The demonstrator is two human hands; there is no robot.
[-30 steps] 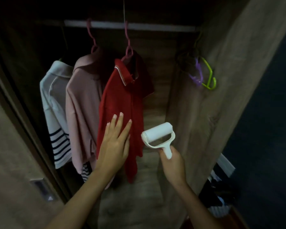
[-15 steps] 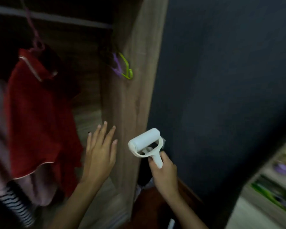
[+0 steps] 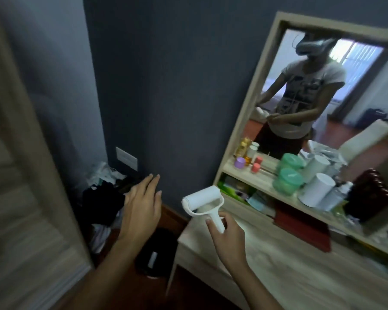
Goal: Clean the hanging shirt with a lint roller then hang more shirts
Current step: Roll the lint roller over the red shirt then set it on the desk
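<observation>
My right hand (image 3: pixel 227 237) grips the handle of a white lint roller (image 3: pixel 203 199), held upright over the left end of a pale wooden dressing table (image 3: pixel 267 260). My left hand (image 3: pixel 141 206) hovers empty with fingers spread, to the left of the roller, above the floor gap beside the table. The hanging shirts and the wardrobe rail are out of view; only the wardrobe's wooden side (image 3: pixel 25 198) shows at the left.
A framed mirror (image 3: pixel 318 92) stands on the table, reflecting a person. Jars, bottles and white cylinders (image 3: pixel 316 189) crowd its shelf. A pile of dark clothes (image 3: pixel 103 193) lies on the floor by the grey wall. A black bin (image 3: pixel 155 253) sits under my left forearm.
The view has swung right, from the shirts in the wardrobe to the dressing table. My left hand has left the red shirt. The roller stays in my right hand.
</observation>
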